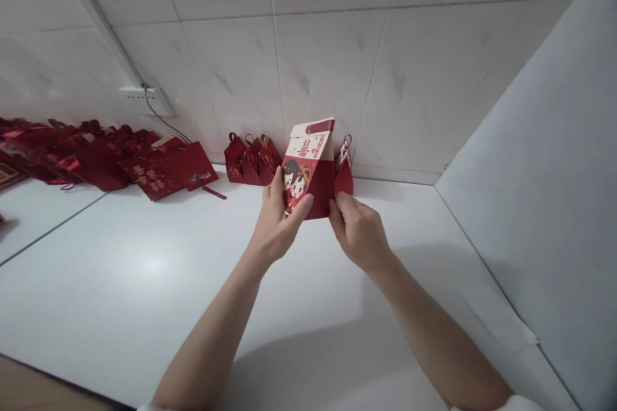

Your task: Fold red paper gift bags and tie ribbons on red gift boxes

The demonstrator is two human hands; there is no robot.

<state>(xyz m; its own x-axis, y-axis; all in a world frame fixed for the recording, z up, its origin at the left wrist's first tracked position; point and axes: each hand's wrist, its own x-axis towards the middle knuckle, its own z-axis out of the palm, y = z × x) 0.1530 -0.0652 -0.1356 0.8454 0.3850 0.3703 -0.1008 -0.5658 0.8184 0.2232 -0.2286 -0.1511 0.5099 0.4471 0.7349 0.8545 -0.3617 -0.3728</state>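
Observation:
A red and cream paper gift box (319, 189), printed with cartoon figures and a Chinese character, is held up over the white table in front of the wall. My left hand (279, 218) grips its left side, thumb across the printed front and fingers behind. At its lower right edge, my right hand (359, 228) pinches the red side panel between thumb and curled fingers. The box's folded top (312, 128) leans toward the upper right. Its back and base are hidden from me. Just behind it on the right stands a smaller-looking red box (344, 170) with a ribbon loop.
Several red boxes with loops (253, 160) stand by the wall, left of my hands. Farther left lie flat red printed cards (159, 173), a red strip (214, 193) and a heap of red bags (91, 154). A power strip (144, 100) with a cable sits on the tiled wall. A pale panel (544, 160) rises on the right.

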